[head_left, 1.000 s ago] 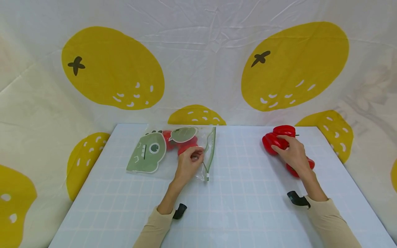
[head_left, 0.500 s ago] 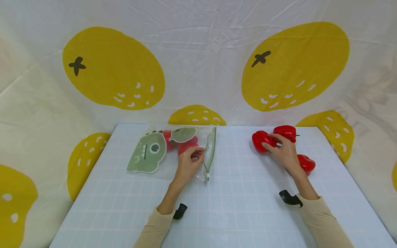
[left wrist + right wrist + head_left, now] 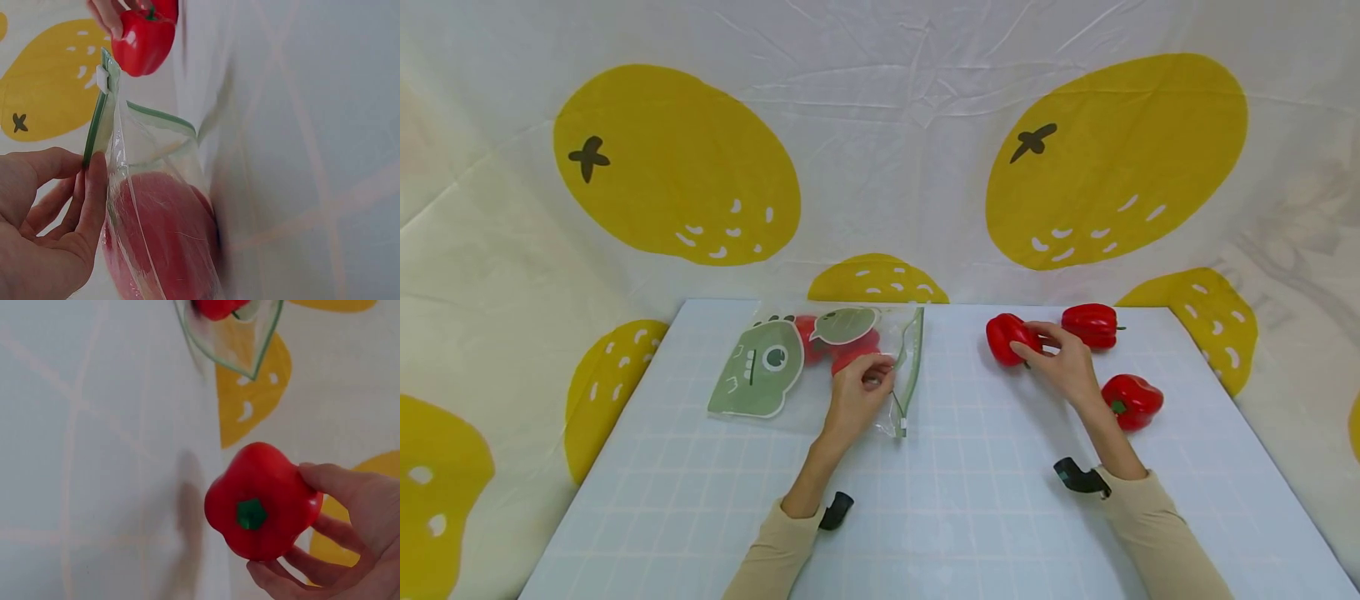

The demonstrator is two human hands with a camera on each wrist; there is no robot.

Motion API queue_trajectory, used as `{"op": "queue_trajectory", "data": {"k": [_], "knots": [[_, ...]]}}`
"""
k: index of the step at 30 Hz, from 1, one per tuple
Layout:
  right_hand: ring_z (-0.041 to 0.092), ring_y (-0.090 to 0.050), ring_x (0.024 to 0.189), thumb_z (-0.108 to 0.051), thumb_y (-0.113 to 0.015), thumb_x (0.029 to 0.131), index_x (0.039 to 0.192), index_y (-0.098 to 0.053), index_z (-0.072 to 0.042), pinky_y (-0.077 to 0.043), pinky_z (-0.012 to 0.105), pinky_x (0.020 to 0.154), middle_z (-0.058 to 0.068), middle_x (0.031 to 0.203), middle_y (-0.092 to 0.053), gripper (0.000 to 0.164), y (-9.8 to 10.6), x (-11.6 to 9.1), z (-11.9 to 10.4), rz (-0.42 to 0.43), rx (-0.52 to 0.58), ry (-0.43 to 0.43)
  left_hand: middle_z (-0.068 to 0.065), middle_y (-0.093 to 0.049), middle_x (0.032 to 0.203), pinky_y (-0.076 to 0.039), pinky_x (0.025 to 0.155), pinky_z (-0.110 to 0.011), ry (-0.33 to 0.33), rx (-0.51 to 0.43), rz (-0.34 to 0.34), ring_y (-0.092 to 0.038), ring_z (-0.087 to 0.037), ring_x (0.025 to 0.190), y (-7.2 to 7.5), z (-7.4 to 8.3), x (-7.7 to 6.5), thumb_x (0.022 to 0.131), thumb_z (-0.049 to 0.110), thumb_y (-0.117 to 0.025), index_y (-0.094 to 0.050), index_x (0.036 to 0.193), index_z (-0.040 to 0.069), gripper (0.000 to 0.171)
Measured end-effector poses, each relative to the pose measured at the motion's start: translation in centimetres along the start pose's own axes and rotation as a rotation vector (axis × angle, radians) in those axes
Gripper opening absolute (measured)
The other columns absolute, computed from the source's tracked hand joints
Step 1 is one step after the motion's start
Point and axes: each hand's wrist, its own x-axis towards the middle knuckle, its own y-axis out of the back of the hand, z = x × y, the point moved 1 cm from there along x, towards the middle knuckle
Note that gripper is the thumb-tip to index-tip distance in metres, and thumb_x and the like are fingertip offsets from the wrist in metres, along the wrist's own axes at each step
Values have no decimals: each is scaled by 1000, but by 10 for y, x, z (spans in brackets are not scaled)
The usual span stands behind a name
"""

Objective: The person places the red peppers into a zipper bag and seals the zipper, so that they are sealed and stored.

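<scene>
My right hand [image 3: 1060, 360] grips a red bell pepper [image 3: 1007, 337] [image 3: 262, 503] and holds it just above the table, between the other peppers and the bag. A clear zip bag [image 3: 820, 360] with green cartoon prints lies at the back left, red peppers [image 3: 165, 237] inside. My left hand [image 3: 859, 392] pinches the bag's upper edge near its green zip strip [image 3: 99, 109], holding the mouth open toward the right. Two more red peppers lie on the table: one [image 3: 1092, 323] at the back, one [image 3: 1133, 400] to the right of my right hand.
The white gridded table [image 3: 970, 500] is ringed by a white cloth with big yellow fruit prints [image 3: 1120, 158]. Black wrist mounts [image 3: 1078, 477] sit on both forearms.
My right hand has lifted one pepper from the group at the right and carried it left, toward the bag's mouth. The left hand and the bag have stayed still.
</scene>
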Motion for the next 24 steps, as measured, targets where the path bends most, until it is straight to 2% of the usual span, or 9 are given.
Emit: {"op": "queue_trajectory", "data": {"k": [13, 24], "knots": [[37, -51, 130, -38, -76, 93, 145, -57, -10, -54, 55, 99, 17, 143, -57, 62, -30, 1, -12, -39, 62, -21, -9, -73, 96, -60, 78, -24, -18, -11, 13, -69, -22, 84, -1, 0, 2, 89, -4, -76, -75, 107, 2, 19], [34, -53, 129, -35, -77, 92, 143, -58, -10, -54, 53, 99, 15, 141, -60, 60, -51, -2, -27, -67, 110, -1, -9, -73, 98, -61, 80, -27, 4, -18, 8, -68, -22, 86, 0, 3, 0, 90, -2, -75, -75, 109, 2, 20]]}}
